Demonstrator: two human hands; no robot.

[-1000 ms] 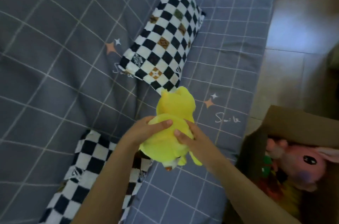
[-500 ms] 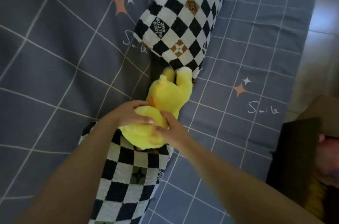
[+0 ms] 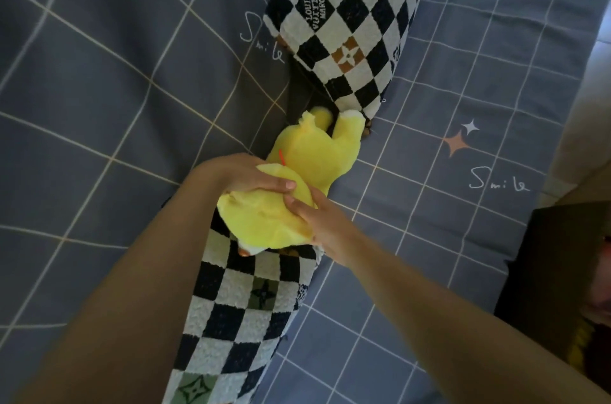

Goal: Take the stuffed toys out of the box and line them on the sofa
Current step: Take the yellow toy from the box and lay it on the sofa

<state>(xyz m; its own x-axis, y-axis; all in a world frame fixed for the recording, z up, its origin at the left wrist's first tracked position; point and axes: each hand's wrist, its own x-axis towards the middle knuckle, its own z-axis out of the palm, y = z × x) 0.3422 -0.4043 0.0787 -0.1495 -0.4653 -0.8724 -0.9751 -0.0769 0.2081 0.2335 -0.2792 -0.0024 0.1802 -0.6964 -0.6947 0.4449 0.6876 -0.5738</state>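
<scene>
- Head view: both hands are gripping a yellow stuffed toy (image 3: 297, 185) in the gap between two checkered cushions, down where the sofa (image 3: 446, 89) seat is meeting the backrest.
- The left hand (image 3: 244, 173) is curling over the top of the toy's rounded part, fingers pressing into the plush.
- The right hand (image 3: 317, 221) is clasping the same part from the other side, fingertips nearly meeting the left ones.
- The toy's two limbs are touching the corner of the far cushion (image 3: 350, 23); its bulk is resting on the near cushion (image 3: 244, 311).
- The cardboard box (image 3: 555, 278) is sitting at the right edge, something pinkish inside, blurred.
</scene>
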